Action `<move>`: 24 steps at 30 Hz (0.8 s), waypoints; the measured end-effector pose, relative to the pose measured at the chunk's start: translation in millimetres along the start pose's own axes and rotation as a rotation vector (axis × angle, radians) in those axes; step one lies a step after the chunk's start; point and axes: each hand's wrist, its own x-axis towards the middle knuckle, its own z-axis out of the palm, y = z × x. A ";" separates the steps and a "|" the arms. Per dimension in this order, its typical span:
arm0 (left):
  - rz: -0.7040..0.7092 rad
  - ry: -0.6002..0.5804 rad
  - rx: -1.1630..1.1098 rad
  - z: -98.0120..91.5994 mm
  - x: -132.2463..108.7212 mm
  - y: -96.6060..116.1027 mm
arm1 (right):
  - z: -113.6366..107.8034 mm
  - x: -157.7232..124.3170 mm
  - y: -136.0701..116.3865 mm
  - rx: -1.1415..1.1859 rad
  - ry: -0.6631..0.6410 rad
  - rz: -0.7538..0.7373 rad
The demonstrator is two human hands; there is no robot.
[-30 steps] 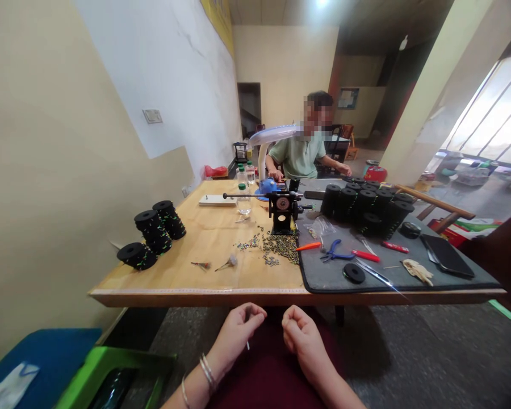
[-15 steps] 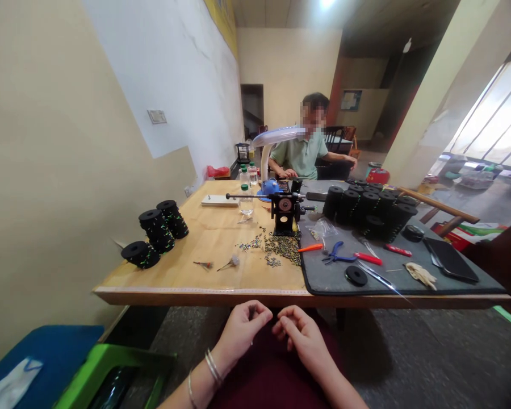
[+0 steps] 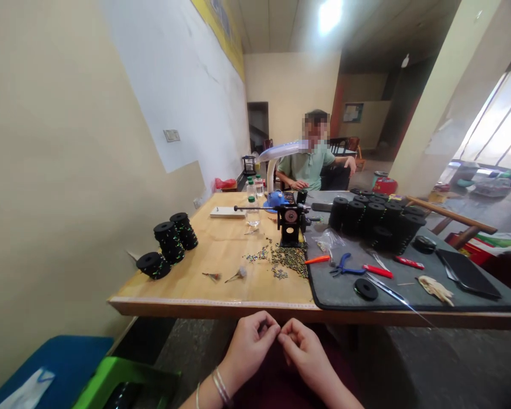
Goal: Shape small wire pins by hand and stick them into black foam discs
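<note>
Just in front of the table's near edge, my left hand (image 3: 252, 345) and my right hand (image 3: 303, 347) meet at the fingertips. Both are closed in a pinch, thumb against forefinger. Whatever lies between the fingers is too small to make out. On the wooden table (image 3: 170, 295) beyond them lie a heap of small dark and yellowish pieces (image 3: 290, 258) and two small feathered or brush-like items, one orange-tipped (image 3: 213, 276) and one pale (image 3: 239, 274). A black winding device (image 3: 290, 224) with a long rod stands behind the heap.
Black spools (image 3: 170, 241) stand at the left, and many more black spools (image 3: 375, 218) at the right. The grey mat (image 3: 336, 289) bears blue pliers (image 3: 347, 267), scissors (image 3: 387, 288), an orange-handled tool (image 3: 318, 259) and a glove (image 3: 436, 288). A person (image 3: 315, 162) sits opposite, behind a lamp (image 3: 283, 151).
My two hands have come together, fingertips now touching where a small gap was. The whole view has shifted, with the table lower and further right. The seated person's raised hand has moved slightly.
</note>
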 end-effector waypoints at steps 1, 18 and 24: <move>0.011 0.008 0.041 -2.9 3.2 -0.9 | -0.6 0.0 1.1 -0.009 0.006 0.000; 0.169 0.186 0.659 -36.8 70.4 -16.5 | -10.2 8.3 20.1 0.331 0.119 0.095; 0.221 0.117 0.628 -25.9 82.0 -0.1 | -9.3 8.1 17.7 0.348 0.143 0.085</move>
